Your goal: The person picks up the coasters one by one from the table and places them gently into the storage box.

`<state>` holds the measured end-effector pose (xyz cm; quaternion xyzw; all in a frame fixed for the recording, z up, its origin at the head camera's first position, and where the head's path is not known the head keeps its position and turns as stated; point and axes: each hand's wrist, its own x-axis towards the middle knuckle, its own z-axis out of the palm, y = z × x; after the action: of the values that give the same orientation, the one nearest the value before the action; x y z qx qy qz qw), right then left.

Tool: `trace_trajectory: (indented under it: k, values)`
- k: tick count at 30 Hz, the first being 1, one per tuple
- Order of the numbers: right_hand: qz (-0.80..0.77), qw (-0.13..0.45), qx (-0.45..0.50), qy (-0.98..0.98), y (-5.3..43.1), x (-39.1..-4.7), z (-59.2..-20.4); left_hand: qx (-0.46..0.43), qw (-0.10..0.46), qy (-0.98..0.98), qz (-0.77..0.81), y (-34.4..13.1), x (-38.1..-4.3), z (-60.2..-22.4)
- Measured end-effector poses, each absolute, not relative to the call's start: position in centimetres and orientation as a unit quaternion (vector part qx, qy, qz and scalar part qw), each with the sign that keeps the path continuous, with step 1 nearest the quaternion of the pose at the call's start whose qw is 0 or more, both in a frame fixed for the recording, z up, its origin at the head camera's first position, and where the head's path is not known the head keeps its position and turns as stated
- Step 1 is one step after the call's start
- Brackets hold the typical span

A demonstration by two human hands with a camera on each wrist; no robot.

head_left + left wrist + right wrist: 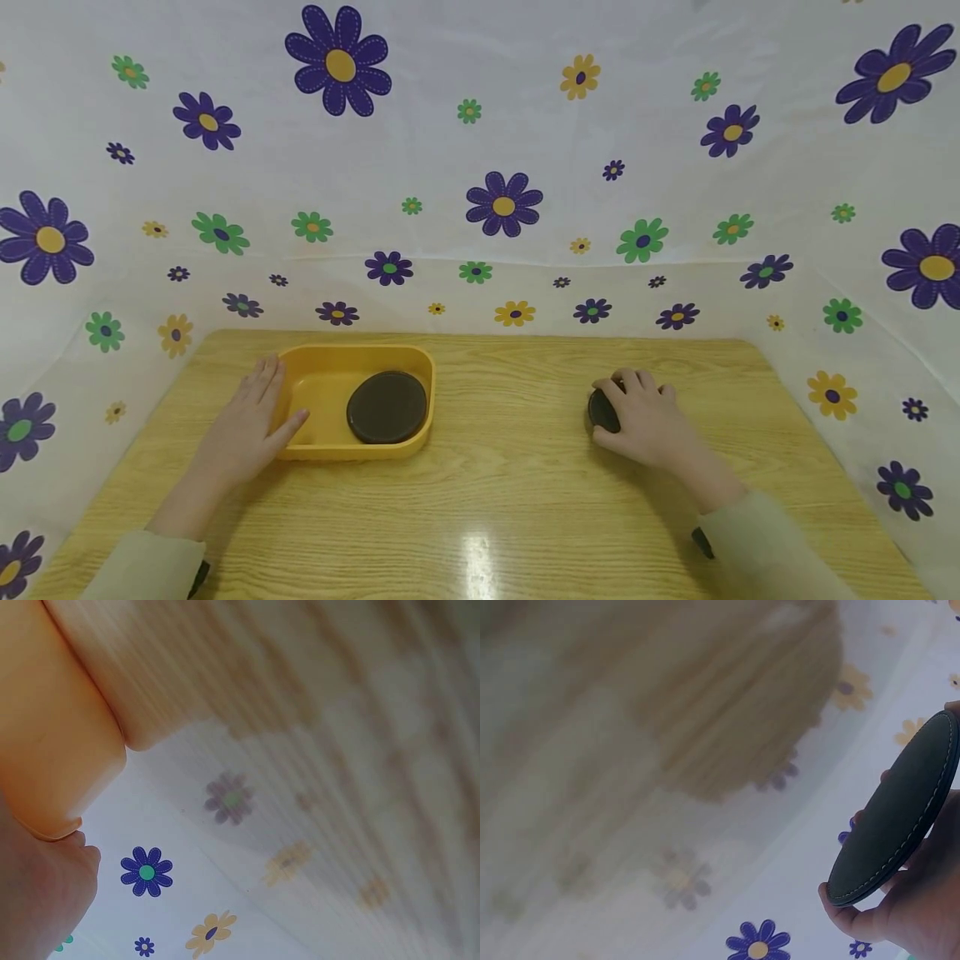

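Note:
My left hand (pixel 243 425) rests on the left side of a yellow plastic tray (pixel 352 452), its fingers fairly straight along the rim and the thumb reaching over the inside. In the left wrist view part of this hand (pixel 56 889) touches the rim, beside the tray's outer wall (pixel 60 727). Inside the tray, toward its right end, lies a dark round coaster (pixel 387 407). Farther right, my right hand (pixel 643 417) grips a second dark round coaster (pixel 602 411) by its edge. The right wrist view shows that coaster's flat face (pixel 896 814) and pale edge stitching, with fingers and thumb around its rim.
A light wooden table (pixel 510 467) carries everything. White cloth (pixel 420 150) printed with purple, green and yellow flowers rises behind the table and along both sides. Between the tray and the right hand is a stretch of bare wood.

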<state>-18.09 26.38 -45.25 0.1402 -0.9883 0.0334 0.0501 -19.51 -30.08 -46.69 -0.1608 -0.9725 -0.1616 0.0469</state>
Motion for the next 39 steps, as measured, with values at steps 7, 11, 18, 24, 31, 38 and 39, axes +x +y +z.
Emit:
trace_trajectory:
  k: [7,11,18,24,31,38,39]
  values:
    - [0.043,0.057,0.153,-0.986,24.5,-19.2,-44.9,-0.161,0.049,-0.972,-0.163,-30.0,-19.5,-46.7]
    - [0.047,0.060,0.161,-0.984,23.5,-19.8,-44.9,-0.160,0.048,-0.972,-0.166,-30.0,-19.4,-46.6]
    - [0.049,0.053,0.174,-0.982,21.5,-21.1,-44.7,-0.159,0.046,-0.972,-0.165,-30.0,-19.5,-46.7]
    - [0.060,0.058,0.199,-0.976,19.2,-22.2,-44.3,-0.158,0.044,-0.973,-0.163,-30.0,-19.5,-46.6]
    - [0.067,0.059,0.230,-0.969,16.3,-23.0,-44.0,-0.157,0.044,-0.973,-0.164,-30.1,-19.5,-46.7]
    - [0.065,0.058,0.267,-0.960,13.6,-23.5,-43.8,-0.158,0.047,-0.973,-0.163,-30.1,-19.5,-46.7]
    - [0.063,0.058,0.272,-0.958,13.2,-23.6,-43.8,-0.159,0.047,-0.973,-0.164,-30.1,-19.5,-46.8]
